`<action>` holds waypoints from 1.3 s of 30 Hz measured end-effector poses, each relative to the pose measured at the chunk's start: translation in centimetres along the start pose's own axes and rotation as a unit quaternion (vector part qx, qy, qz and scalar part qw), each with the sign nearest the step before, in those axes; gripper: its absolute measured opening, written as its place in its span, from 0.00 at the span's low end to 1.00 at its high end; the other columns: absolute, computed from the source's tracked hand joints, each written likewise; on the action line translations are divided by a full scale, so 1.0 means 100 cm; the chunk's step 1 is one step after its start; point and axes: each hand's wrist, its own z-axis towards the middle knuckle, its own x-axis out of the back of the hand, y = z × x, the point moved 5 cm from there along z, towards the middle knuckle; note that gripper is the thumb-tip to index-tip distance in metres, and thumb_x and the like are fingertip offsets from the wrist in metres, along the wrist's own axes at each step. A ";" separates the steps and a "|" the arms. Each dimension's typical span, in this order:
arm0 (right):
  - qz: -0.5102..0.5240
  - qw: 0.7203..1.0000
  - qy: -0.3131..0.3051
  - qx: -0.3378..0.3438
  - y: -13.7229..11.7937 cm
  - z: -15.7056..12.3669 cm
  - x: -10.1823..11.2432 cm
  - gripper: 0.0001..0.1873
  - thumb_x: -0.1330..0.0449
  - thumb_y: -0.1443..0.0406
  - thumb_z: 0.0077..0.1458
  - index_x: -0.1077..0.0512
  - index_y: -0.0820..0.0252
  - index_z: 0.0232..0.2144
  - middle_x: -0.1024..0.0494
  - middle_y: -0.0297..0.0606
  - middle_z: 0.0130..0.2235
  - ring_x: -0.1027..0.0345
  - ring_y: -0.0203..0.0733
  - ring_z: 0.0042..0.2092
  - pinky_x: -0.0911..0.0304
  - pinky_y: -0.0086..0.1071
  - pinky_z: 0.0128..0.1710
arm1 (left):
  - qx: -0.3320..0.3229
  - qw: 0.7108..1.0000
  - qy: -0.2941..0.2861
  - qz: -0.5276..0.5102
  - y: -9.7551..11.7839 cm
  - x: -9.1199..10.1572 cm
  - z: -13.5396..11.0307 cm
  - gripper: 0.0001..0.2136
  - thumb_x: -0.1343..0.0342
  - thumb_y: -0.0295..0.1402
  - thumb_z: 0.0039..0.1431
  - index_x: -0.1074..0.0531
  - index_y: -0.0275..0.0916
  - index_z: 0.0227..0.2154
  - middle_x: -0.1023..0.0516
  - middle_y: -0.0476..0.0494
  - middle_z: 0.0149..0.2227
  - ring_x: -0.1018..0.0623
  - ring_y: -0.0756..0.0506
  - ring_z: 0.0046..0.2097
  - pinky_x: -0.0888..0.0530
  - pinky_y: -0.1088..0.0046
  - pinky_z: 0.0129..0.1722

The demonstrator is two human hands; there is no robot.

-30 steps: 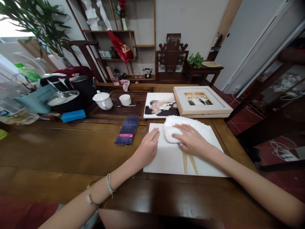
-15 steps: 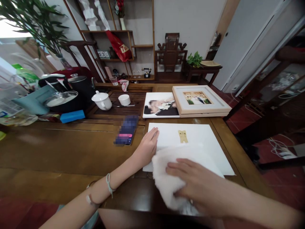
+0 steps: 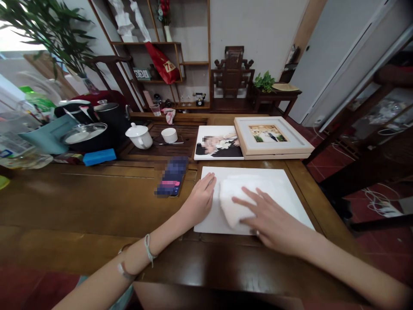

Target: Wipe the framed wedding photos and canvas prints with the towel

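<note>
A white board or sheet (image 3: 277, 181) lies flat on the wooden table in front of me. On its left edge rests my left hand (image 3: 201, 196), fingers stretched out and close together, holding nothing. A folded, fluffy white cloth (image 3: 230, 196) lies on the middle of the board. My right hand (image 3: 272, 219) presses on the cloth from above with its fingers spread and slightly blurred. The small tan bear-shaped piece on the board is hidden under the cloth. Left of the board lies a phone (image 3: 172, 176), partly pixelated.
Behind the board lie a photo print (image 3: 221, 150) and a thick pale frame (image 3: 274, 148). A white lidded cup (image 3: 139, 137) and a small white bowl (image 3: 169, 135) stand on a dark tea tray. Further left are a blue block (image 3: 99, 157) and a glass-lidded pan (image 3: 85, 133).
My right hand has moved the cloth away from me, from the board's near edge up onto its middle, covering the tan bear-shaped piece. My left hand has stayed in place.
</note>
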 end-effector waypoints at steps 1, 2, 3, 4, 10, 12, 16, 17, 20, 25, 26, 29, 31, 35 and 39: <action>0.013 1.000 -0.011 0.006 -0.013 -0.007 -0.001 0.27 0.43 0.77 0.43 0.25 0.52 0.46 0.43 0.42 0.65 0.62 0.66 0.67 0.58 0.67 0.60 | 0.001 1.000 -0.002 0.000 0.000 -0.001 0.000 0.21 0.60 0.25 0.65 0.41 0.29 0.60 0.40 0.26 0.63 0.41 0.36 0.66 0.38 0.52 0.63; 0.028 0.999 -0.021 0.015 -0.023 -0.014 -0.001 0.26 0.42 0.76 0.43 0.25 0.52 0.46 0.44 0.41 0.66 0.63 0.67 0.67 0.59 0.68 0.60 | 0.000 1.000 -0.001 -0.002 0.000 -0.001 0.000 0.21 0.60 0.25 0.65 0.41 0.29 0.60 0.40 0.26 0.63 0.42 0.36 0.66 0.38 0.52 0.63; 0.044 0.998 -0.033 0.025 -0.031 -0.020 0.000 0.25 0.42 0.75 0.43 0.25 0.52 0.45 0.45 0.40 0.66 0.64 0.67 0.67 0.59 0.68 0.60 | 0.000 1.000 0.002 -0.003 0.000 -0.001 0.000 0.21 0.60 0.25 0.65 0.42 0.30 0.60 0.40 0.28 0.63 0.42 0.37 0.66 0.38 0.52 0.63; 0.060 0.997 -0.046 0.033 -0.035 -0.025 0.002 0.25 0.42 0.74 0.43 0.25 0.51 0.45 0.46 0.39 0.67 0.64 0.66 0.67 0.59 0.67 0.60 | -0.001 1.000 0.005 -0.006 0.000 0.000 0.001 0.21 0.60 0.25 0.65 0.42 0.31 0.61 0.41 0.29 0.63 0.42 0.37 0.66 0.38 0.52 0.63; 0.092 0.996 -0.009 -0.012 0.024 -0.016 0.021 0.25 0.47 0.79 0.41 0.25 0.57 0.41 0.37 0.44 0.62 0.54 0.51 0.66 0.53 0.51 0.63 | 0.000 1.000 -0.009 0.002 0.001 0.000 0.002 0.21 0.60 0.26 0.66 0.42 0.30 0.61 0.41 0.28 0.64 0.42 0.36 0.66 0.38 0.51 0.63; 0.065 0.996 0.046 -0.040 0.058 -0.009 0.021 0.21 0.47 0.77 0.42 0.26 0.60 0.39 0.37 0.49 0.62 0.53 0.52 0.66 0.51 0.51 0.62 | 0.004 1.000 -0.013 0.005 0.002 0.001 0.002 0.21 0.61 0.26 0.66 0.42 0.29 0.61 0.41 0.27 0.64 0.42 0.36 0.66 0.38 0.52 0.63; -0.016 0.986 0.115 -0.115 0.102 -0.007 0.019 0.19 0.48 0.75 0.45 0.27 0.61 0.40 0.37 0.54 0.61 0.49 0.59 0.64 0.47 0.55 0.58 | 0.005 1.000 -0.014 0.008 0.003 0.002 0.002 0.21 0.61 0.27 0.67 0.42 0.30 0.61 0.42 0.28 0.64 0.42 0.36 0.66 0.38 0.51 0.63; -0.035 0.985 0.106 -0.134 0.104 -0.010 0.019 0.19 0.48 0.76 0.45 0.27 0.61 0.40 0.36 0.54 0.61 0.46 0.60 0.63 0.45 0.55 0.56 | 0.005 1.000 -0.014 0.007 0.004 0.001 0.002 0.21 0.61 0.27 0.67 0.42 0.30 0.61 0.41 0.28 0.64 0.42 0.36 0.66 0.38 0.51 0.63; -0.055 0.984 0.027 -0.167 0.087 -0.032 0.020 0.19 0.48 0.77 0.42 0.26 0.60 0.36 0.32 0.54 0.57 0.36 0.60 0.56 0.38 0.51 0.51 | 0.006 1.000 -0.007 -0.002 0.003 0.002 0.002 0.21 0.61 0.27 0.67 0.42 0.32 0.61 0.41 0.29 0.64 0.42 0.36 0.66 0.38 0.51 0.63; 0.032 0.992 -0.031 -0.118 0.017 -0.097 0.019 0.27 0.49 0.79 0.42 0.27 0.50 0.42 0.30 0.39 0.57 0.37 0.51 0.57 0.39 0.44 0.53 | 0.010 1.000 -0.005 -0.008 0.003 0.001 0.003 0.21 0.61 0.27 0.67 0.42 0.33 0.61 0.42 0.31 0.64 0.43 0.37 0.66 0.39 0.51 0.64; 0.049 0.992 -0.032 -0.107 0.008 -0.107 0.019 0.28 0.48 0.78 0.43 0.28 0.48 0.43 0.31 0.36 0.57 0.38 0.50 0.58 0.39 0.43 0.53 | 0.012 1.000 -0.009 -0.006 0.003 0.000 0.003 0.21 0.61 0.27 0.67 0.42 0.32 0.61 0.42 0.30 0.64 0.43 0.37 0.67 0.40 0.52 0.64; 0.057 0.991 -0.030 -0.119 0.005 -0.112 0.021 0.28 0.47 0.77 0.41 0.28 0.48 0.43 0.31 0.37 0.58 0.39 0.52 0.59 0.39 0.44 0.53 | 0.016 1.000 -0.020 -0.001 0.002 -0.002 0.004 0.21 0.62 0.28 0.67 0.42 0.30 0.61 0.42 0.29 0.64 0.44 0.37 0.67 0.41 0.52 0.65; 0.037 0.989 -0.028 -0.143 0.025 -0.097 0.025 0.26 0.49 0.78 0.39 0.27 0.52 0.39 0.30 0.42 0.56 0.38 0.53 0.58 0.39 0.46 0.53 | 0.014 1.000 -0.020 -0.001 0.002 -0.002 0.004 0.21 0.62 0.28 0.67 0.42 0.31 0.61 0.42 0.29 0.64 0.44 0.38 0.67 0.41 0.52 0.65; 0.005 0.993 0.019 -0.120 0.080 -0.051 0.028 0.16 0.46 0.76 0.41 0.28 0.58 0.34 0.31 0.50 0.55 0.40 0.57 0.58 0.40 0.48 0.53 | 0.011 1.000 -0.015 -0.003 0.003 -0.001 0.004 0.21 0.61 0.28 0.67 0.43 0.33 0.61 0.42 0.31 0.64 0.43 0.37 0.67 0.40 0.51 0.64; -0.054 0.990 0.099 -0.083 0.120 -0.025 0.021 0.12 0.43 0.68 0.49 0.27 0.62 0.39 0.37 0.54 0.61 0.48 0.62 0.63 0.45 0.53 0.57 | 0.018 1.000 -0.021 -0.003 0.002 -0.002 0.004 0.21 0.61 0.28 0.67 0.42 0.31 0.61 0.42 0.29 0.64 0.44 0.38 0.67 0.41 0.52 0.65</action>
